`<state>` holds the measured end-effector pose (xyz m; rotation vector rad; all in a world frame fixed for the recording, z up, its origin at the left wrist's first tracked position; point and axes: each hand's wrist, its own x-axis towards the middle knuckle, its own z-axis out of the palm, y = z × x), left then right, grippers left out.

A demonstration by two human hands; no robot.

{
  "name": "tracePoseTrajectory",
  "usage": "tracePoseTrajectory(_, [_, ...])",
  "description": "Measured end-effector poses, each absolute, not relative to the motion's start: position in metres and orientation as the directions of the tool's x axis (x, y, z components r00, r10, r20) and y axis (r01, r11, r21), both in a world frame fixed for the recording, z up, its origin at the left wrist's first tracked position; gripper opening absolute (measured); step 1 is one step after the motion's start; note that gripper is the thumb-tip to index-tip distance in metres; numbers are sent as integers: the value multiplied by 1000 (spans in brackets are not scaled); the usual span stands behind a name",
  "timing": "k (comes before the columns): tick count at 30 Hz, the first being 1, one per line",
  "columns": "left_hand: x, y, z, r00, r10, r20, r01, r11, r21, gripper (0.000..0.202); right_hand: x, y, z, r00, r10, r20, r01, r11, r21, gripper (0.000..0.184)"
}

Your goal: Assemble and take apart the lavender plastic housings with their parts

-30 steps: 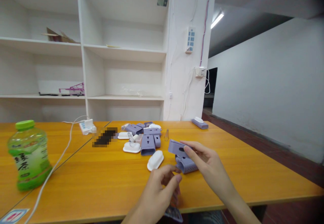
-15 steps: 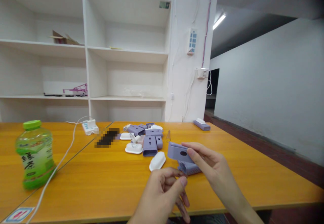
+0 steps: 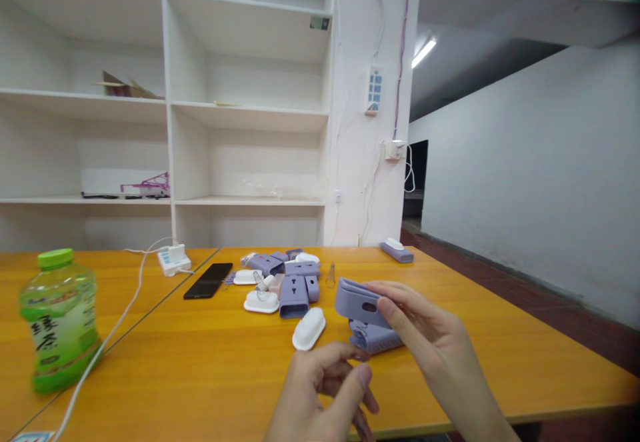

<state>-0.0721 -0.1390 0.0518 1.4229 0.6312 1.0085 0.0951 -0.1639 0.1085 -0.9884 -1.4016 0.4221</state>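
My right hand (image 3: 433, 325) grips a lavender plastic cover (image 3: 356, 301) with a dark oval hole, thumb in front and fingers behind. Just beneath it, a ribbed lavender housing (image 3: 376, 337) lies on the table, partly hidden by the cover. My left hand (image 3: 327, 389) is curled below and left of that housing, thumb and forefinger tips close together in a pinch. Whatever is between them, if anything, is too small to make out. A white oval cap (image 3: 309, 329) lies beyond my left hand.
Several lavender housings (image 3: 293, 295), white caps (image 3: 261, 301) and a thin wire piece (image 3: 331, 275) lie mid-table. To the left are a black phone (image 3: 209, 281), a power strip (image 3: 174, 260), a white cable (image 3: 117, 324) and a green bottle (image 3: 60, 329). A capped housing (image 3: 397, 251) sits far right.
The view has tilted up slightly, so the table things sit lower in it. Both hands hold nearly the same pose, with the lavender cover still in my right hand.
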Motion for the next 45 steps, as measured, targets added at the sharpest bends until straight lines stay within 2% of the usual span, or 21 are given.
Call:
tracePoseTrajectory(17, [-76,-142,63,397,872,287,-121,-261,958,68,94,-173,116,59,795,603,320,558,-766,20])
tracePoseTrajectory(24, [-81,-143,68,399,864,308,-121,-283,951,56,89,-173,117,29,799,601,272,572,-774,21])
tracePoseTrajectory(36, [-81,-137,59,416,830,371,-126,-352,928,46,90,-174,114,-14,812,584,291,562,-774,22])
tracePoseTrajectory(42, [-82,-133,65,460,823,334,-140,-304,942,47,90,-169,110,72,809,584,282,545,-790,22])
tracePoseTrajectory(45, [-84,-122,67,485,829,279,-226,-189,956,48,96,-155,100,150,833,532,262,486,-834,37])
